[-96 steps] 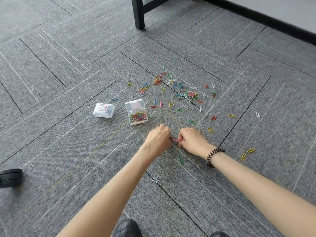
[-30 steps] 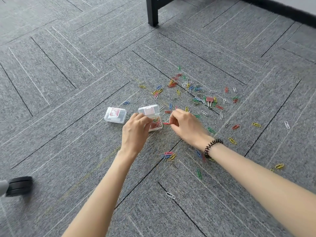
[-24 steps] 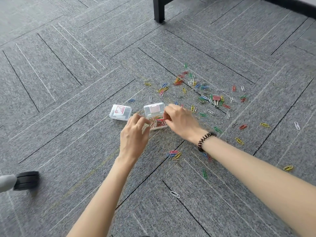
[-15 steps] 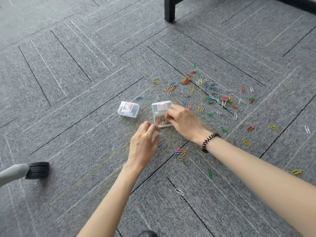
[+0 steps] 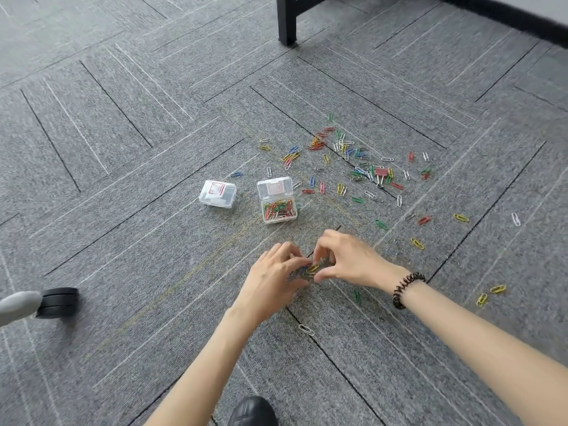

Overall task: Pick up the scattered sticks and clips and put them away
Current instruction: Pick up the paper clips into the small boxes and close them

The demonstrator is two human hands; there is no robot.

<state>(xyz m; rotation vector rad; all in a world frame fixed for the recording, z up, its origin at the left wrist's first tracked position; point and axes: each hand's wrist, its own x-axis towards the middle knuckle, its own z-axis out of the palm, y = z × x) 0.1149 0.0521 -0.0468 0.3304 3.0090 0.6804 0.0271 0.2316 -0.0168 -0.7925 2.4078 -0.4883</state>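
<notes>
On the carpet (image 5: 129, 265) just short of the open box (image 5: 278, 207), the left hand (image 5: 273, 275) and right hand (image 5: 347, 259) both pinch at a heap of clips (image 5: 312, 268). Better to work fingertips underneath and squeeze the heap together before lifting, so none drop.

Take bearings from where your left hand (image 5: 270, 281) and right hand (image 5: 347, 259) meet. At 12 o'clock the open box (image 5: 278, 207) stands near, across a bare strip of carpet (image 5: 153, 256). The closed box (image 5: 217, 194) sits just beside it at 11. From 12 to 2, paper clips (image 5: 353, 161) and a binder clip (image 5: 381, 173) litter the floor thickly. From 8 to 10 the carpet lies bare out to the chair caster (image 5: 58, 302) at 9. Your forearms run out at 7 and 4, with a shoe (image 5: 252, 410) between them at 6.
</notes>
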